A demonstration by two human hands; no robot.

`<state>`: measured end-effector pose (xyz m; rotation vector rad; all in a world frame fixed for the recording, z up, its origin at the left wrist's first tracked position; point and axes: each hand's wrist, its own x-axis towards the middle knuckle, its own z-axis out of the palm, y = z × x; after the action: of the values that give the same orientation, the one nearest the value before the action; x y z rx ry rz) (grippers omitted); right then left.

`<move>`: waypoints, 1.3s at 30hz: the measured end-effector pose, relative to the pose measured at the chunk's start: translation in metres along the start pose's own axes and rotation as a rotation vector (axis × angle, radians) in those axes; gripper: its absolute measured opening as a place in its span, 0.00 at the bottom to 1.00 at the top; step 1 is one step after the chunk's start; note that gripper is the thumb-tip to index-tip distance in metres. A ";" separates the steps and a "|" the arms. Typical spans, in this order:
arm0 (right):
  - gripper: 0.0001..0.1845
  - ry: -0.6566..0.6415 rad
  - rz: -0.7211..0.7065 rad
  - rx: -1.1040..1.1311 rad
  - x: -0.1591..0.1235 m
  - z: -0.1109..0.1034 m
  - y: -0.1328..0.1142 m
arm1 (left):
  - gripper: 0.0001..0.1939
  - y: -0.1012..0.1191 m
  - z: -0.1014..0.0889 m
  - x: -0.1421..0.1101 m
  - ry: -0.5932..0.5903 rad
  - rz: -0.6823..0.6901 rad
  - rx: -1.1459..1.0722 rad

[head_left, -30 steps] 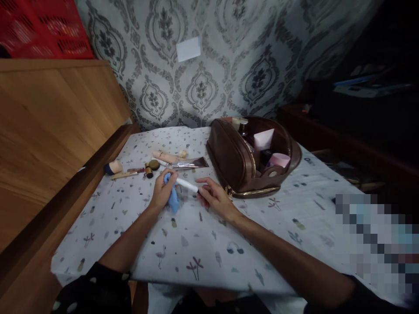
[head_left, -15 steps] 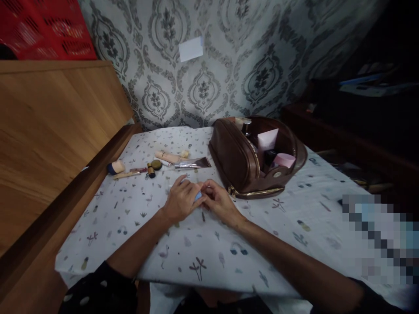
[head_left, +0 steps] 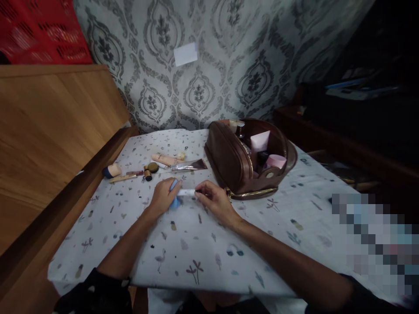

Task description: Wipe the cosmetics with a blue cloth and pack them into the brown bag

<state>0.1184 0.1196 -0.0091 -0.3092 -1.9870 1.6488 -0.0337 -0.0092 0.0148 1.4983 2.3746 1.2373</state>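
My left hand (head_left: pixel 162 197) is closed on a small light-blue cloth (head_left: pixel 174 201), which is wrapped near one end of a slim white tube (head_left: pixel 187 192). Fingertips of my right hand (head_left: pixel 214 201) pinch the tube's other end, so it lies level between both hands, just above the table. Beyond them rest a silver tube (head_left: pixel 188 165), a peach tube (head_left: pixel 165 158), a round dark-gold jar (head_left: pixel 152 167) and a small gold-and-black bottle (head_left: pixel 148 174). Close to my right hand stands a brown zip bag (head_left: pixel 225 152), open on top, with a pink tube (head_left: pixel 261 141) and other cosmetics inside.
A makeup brush (head_left: pixel 113 170) and slim sticks lie at the left of the printed tablecloth (head_left: pixel 183 261). A wooden panel (head_left: pixel 59 117) with a red basket (head_left: pixel 46 32) above it borders the left side. Patterned wall stands behind; a blurred patch covers the right edge.
My hands have moved apart, and the white tube now shows between them. The blue cloth shows more in my left hand. The whole view has shifted slightly.
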 end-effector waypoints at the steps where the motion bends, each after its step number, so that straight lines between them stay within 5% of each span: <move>1: 0.10 -0.006 0.015 0.022 0.001 -0.001 0.001 | 0.19 0.000 0.000 0.001 0.013 -0.053 -0.082; 11: 0.14 0.069 0.041 0.143 0.008 -0.007 0.000 | 0.24 -0.014 0.007 0.006 0.073 -0.388 -0.532; 17: 0.15 0.131 0.012 0.156 0.010 -0.009 0.003 | 0.28 -0.008 0.004 0.005 -0.191 -0.521 -0.702; 31: 0.18 0.177 0.016 0.296 0.013 -0.009 0.005 | 0.19 -0.001 0.007 -0.003 -0.032 -0.371 -0.634; 39: 0.15 0.190 -0.064 0.155 0.006 -0.015 -0.015 | 0.22 0.019 0.012 -0.006 -0.045 -0.458 -0.772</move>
<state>0.1236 0.1313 0.0087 -0.3279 -1.7030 1.6567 -0.0116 -0.0034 0.0172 0.6927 1.7170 1.6625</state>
